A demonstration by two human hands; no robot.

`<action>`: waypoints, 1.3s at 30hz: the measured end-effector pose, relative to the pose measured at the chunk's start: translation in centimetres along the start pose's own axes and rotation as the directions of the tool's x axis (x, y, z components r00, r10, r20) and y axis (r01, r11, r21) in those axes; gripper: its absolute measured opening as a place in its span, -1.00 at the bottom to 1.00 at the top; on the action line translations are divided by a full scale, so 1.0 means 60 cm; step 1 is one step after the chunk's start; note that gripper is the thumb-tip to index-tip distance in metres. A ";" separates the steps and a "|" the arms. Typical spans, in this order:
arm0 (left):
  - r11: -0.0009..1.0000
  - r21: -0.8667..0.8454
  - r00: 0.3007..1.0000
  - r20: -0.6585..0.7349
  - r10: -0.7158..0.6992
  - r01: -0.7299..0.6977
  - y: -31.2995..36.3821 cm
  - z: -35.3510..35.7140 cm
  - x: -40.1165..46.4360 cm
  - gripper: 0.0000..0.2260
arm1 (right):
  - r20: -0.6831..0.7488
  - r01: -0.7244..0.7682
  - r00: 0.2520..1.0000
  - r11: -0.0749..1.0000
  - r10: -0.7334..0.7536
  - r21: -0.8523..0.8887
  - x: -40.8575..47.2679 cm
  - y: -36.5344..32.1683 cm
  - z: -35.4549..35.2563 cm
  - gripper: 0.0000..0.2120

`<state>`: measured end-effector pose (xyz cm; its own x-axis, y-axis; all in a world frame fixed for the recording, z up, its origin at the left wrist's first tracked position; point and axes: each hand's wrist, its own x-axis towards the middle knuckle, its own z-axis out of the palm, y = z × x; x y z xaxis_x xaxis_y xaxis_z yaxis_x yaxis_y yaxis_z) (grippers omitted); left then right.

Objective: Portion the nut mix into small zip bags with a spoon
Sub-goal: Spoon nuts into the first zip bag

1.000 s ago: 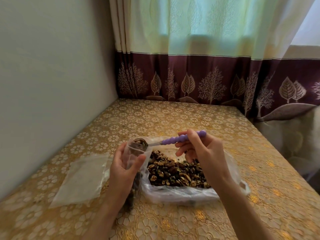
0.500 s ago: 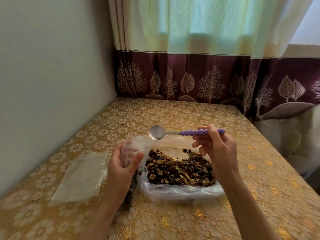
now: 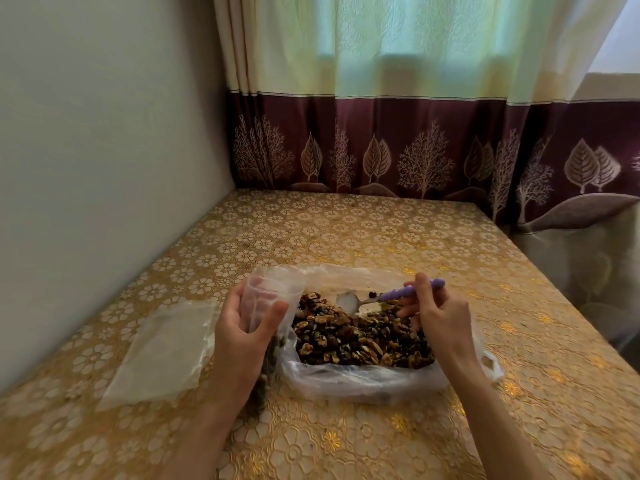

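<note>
Table (image 3: 398, 237) with gold floral cover, wall on left, curtain (image 3: 415, 116) behind. Big clear plastic bag (image 3: 363, 379) lies open mid-table, nut mix (image 3: 349, 336) piled inside. Empty flat zip bag (image 3: 162, 351) lies to its left. Left hand (image 3: 242, 336) curled round a small zip bag (image 3: 268, 299), mouth up, partly filled, just beside the big bag. Right hand (image 3: 440, 318) pinches purple handle of spoon (image 3: 381, 297); bowl empty, over the nuts.

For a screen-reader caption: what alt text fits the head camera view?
A right hand dips a purple-handled spoon into an open bag of nut mix, while the left hand holds a small zip bag open beside it on a gold floral tablecloth.
</note>
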<state>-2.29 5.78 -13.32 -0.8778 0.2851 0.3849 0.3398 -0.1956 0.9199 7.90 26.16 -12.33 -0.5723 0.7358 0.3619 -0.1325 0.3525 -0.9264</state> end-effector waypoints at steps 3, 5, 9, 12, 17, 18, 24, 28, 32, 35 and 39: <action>1.000 0.001 1.000 0.000 0.005 -0.005 -0.003 0.000 0.001 -0.45 | 0.067 -0.075 0.995 0.995 0.070 0.071 -0.002 0.004 0.007 -0.63; 1.000 0.005 1.000 -0.001 0.012 -0.012 -0.004 0.000 0.001 -0.44 | 0.100 -0.124 0.988 0.987 0.114 0.098 -0.005 0.004 0.014 -0.62; 0.999 0.022 1.000 -0.001 0.025 -0.025 -0.005 -0.001 0.001 -0.44 | 0.128 -0.192 0.977 0.970 0.173 0.147 -0.008 0.005 0.023 -0.63; 1.000 0.012 1.000 0.011 0.017 -0.017 -0.006 -0.002 0.001 -0.41 | 0.135 -0.253 0.964 0.951 0.231 0.177 -0.008 0.006 0.025 -0.64; 1.000 -0.018 1.000 0.007 0.003 -0.003 0.008 0.000 0.000 -0.20 | 0.131 -0.329 0.943 0.917 0.306 0.227 -0.009 0.008 0.024 -0.63; 1.000 -0.020 1.000 0.002 -0.003 0.003 0.010 0.000 0.000 -0.16 | 0.119 -0.333 0.942 0.913 0.313 0.234 -0.009 0.008 0.023 -0.63; 1.000 -0.026 1.000 0.002 -0.004 0.005 0.004 -0.001 -0.001 -0.20 | 0.051 -0.295 0.955 0.912 0.293 0.284 -0.009 -0.003 0.015 -0.65; 1.000 -0.020 1.000 0.012 -0.011 0.011 0.004 -0.003 0.000 0.00 | 0.016 -0.238 0.969 0.916 0.246 0.324 -0.006 -0.025 0.011 -0.67; 0.999 -0.004 0.999 0.031 -0.033 0.033 -0.011 -0.006 0.004 -0.16 | 0.000 -0.186 0.980 0.915 0.199 0.358 0.000 -0.060 0.007 -0.67; 0.999 0.016 0.999 0.029 -0.038 0.037 -0.018 -0.009 0.006 -0.29 | 0.019 -0.138 0.990 0.915 0.142 0.379 0.002 -0.091 0.010 -0.65; 0.999 -0.007 0.999 0.026 -0.032 0.033 -0.016 -0.008 0.006 -0.26 | 0.087 -0.089 0.995 0.908 0.058 0.411 -0.006 -0.122 0.020 -0.65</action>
<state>-3.13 5.62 -14.12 -0.8794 0.3154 0.3566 0.3086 -0.1927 0.9315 8.08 22.61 -5.79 -0.6473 0.7018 0.2974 -0.4018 0.0173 -0.9156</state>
